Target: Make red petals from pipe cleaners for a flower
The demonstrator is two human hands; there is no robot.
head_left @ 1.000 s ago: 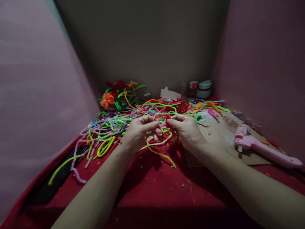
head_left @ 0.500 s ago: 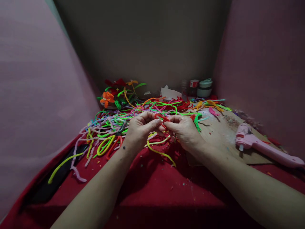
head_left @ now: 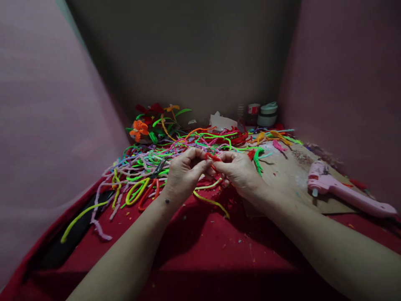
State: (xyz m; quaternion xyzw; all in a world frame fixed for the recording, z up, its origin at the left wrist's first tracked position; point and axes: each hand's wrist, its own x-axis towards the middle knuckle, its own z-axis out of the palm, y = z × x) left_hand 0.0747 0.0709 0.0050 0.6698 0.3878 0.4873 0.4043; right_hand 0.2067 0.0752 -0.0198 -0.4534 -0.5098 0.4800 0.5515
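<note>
Between my fingertips is a bent red pipe cleaner (head_left: 212, 157), small and partly covered by the fingers. My left hand (head_left: 188, 169) pinches it from the left with thumb and forefinger. From the right, my right hand (head_left: 239, 169) pinches the same piece, and the two thumbs nearly meet. Behind and left of the hands spreads a tangled pile of pipe cleaners (head_left: 147, 159) in pink, green, white and purple. A yellow pipe cleaner (head_left: 213, 201) lies on the cloth just below the hands. A green bent piece (head_left: 258, 161) rests right of my right hand.
A pink glue gun (head_left: 341, 186) lies on a cardboard sheet (head_left: 288, 175) at the right. Scissors (head_left: 150, 186) with red and yellow handles lie at the left. Pipe-cleaner flowers (head_left: 139, 130), a lidded cup (head_left: 267, 115) and white paper (head_left: 222, 122) stand at the back. Red cloth (head_left: 213, 246) covers the table.
My hands have drawn slightly closer together around the red pipe cleaner, and its loop shows less. The whole view has shifted a little; the things on the table lie as before.
</note>
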